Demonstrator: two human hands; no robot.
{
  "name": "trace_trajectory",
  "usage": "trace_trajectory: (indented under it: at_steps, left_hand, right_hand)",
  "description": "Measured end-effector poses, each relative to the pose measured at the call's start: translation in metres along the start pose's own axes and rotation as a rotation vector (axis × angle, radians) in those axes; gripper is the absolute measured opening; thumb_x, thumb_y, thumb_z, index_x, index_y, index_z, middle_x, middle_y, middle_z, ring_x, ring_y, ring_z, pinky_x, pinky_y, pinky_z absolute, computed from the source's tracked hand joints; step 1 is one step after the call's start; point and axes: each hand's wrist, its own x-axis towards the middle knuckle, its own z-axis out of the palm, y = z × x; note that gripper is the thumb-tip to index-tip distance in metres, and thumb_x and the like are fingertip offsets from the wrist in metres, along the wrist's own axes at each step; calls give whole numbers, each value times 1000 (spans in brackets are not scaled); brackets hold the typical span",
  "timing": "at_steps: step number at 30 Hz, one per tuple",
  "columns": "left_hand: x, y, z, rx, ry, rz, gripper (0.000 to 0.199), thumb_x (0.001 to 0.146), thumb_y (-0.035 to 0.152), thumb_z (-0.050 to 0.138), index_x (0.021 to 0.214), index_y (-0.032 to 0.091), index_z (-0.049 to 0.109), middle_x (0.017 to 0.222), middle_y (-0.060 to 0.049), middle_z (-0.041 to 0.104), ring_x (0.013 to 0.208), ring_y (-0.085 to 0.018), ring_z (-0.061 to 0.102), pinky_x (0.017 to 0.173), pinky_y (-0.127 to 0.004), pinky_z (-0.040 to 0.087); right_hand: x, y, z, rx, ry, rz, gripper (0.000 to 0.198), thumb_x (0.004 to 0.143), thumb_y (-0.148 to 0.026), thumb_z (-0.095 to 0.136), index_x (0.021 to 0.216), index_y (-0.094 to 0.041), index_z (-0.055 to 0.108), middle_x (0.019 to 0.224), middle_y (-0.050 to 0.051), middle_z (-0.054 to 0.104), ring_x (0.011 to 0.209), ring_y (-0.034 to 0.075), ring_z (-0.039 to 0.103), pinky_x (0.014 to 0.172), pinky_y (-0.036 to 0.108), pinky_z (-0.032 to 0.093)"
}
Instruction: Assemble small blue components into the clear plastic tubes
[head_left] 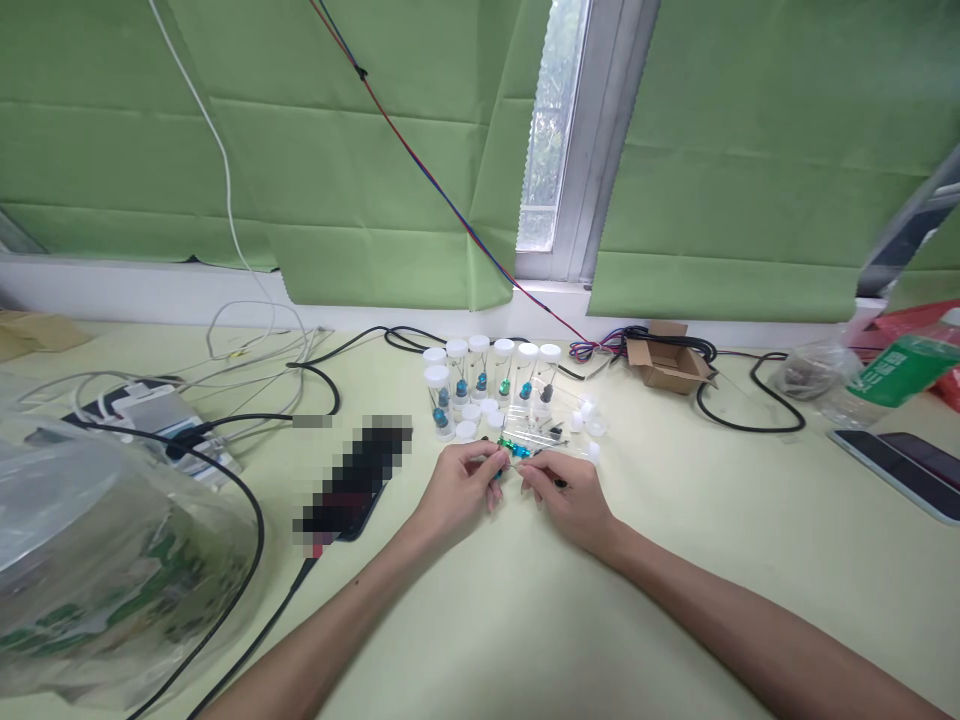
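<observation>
At the middle of the table, my left hand point(466, 478) is closed in a pinch between thumb and fingers. Facing it a short way to the right, my right hand point(568, 497) pinches too. A thin piece seems to span the fingertips, too small to name. Just beyond them lie small shiny green and blue pieces point(517, 450). Several clear tubes with white caps point(504, 368) stand upright behind, each holding a small coloured or dark piece with thin stems. Loose white caps point(471, 412) and clear tubes lying flat point(536, 425) are in front of these.
A black phone-like device point(367, 510) with a cable lies left of my hands. A bulky clear plastic bag point(112, 590) fills the near left, beside tangled cables. Right are an open cardboard box point(667, 367), a phone point(900, 470) and a green-labelled bottle point(900, 372).
</observation>
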Motion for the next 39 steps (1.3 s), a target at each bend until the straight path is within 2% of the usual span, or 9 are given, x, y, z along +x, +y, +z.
trace_trajectory:
  at_steps: [8,16,24,28,30,33,36,39]
  left_hand:
    - [2,-3,-4,6,60,28,34,84,47,60,72,16,62,50,1,57,42,-12,51,49,-25,42]
    - [2,-2,-2,6,67,30,34,83,48,61,73,16,62,51,1,58,41,-12,51,49,-25,42]
    - [0,-1,0,16,23,47,33,85,47,59,76,15,63,51,1,56,42,-11,50,46,-24,41]
    - [0,0,0,24,12,26,34,86,47,58,74,15,62,49,1,55,41,-11,49,46,-24,41]
    - [0,1,-1,17,20,18,34,85,47,59,73,15,61,48,1,55,40,-11,49,45,-24,41]
    - [1,1,-2,3,32,19,35,84,47,60,72,15,61,49,1,55,41,-12,51,45,-24,41]
    - [3,0,-4,-10,30,22,36,83,48,61,71,15,60,50,1,55,41,-12,52,45,-24,42]
    - [4,-1,-4,-25,26,10,37,82,49,61,71,14,61,54,1,55,42,-11,52,44,-24,43]
  right_hand:
    - [0,2,1,-40,59,27,24,91,-30,58,72,-18,64,61,1,64,51,12,53,50,24,44]
    - [-1,3,2,-49,2,44,30,96,-30,49,68,-19,56,58,-1,57,49,11,50,49,24,41]
    - [-1,1,1,-34,-37,29,33,95,-25,46,62,-20,46,53,-3,48,47,10,43,50,24,36]
    - [-1,0,1,-48,-44,25,33,94,-25,46,62,-20,46,53,-3,47,48,10,42,50,25,36]
    - [-2,1,1,-33,-35,26,28,94,-25,48,67,-19,52,56,-2,51,50,11,45,50,25,38]
    - [-3,2,1,35,6,35,9,91,-27,56,92,-18,59,69,0,59,55,11,51,51,24,43]
    - [-3,2,2,67,45,2,26,88,-25,63,112,-19,56,83,3,64,57,11,54,49,23,45]
    - [-2,3,2,42,62,-50,20,89,-22,61,109,-20,60,87,4,66,61,11,57,51,23,47]
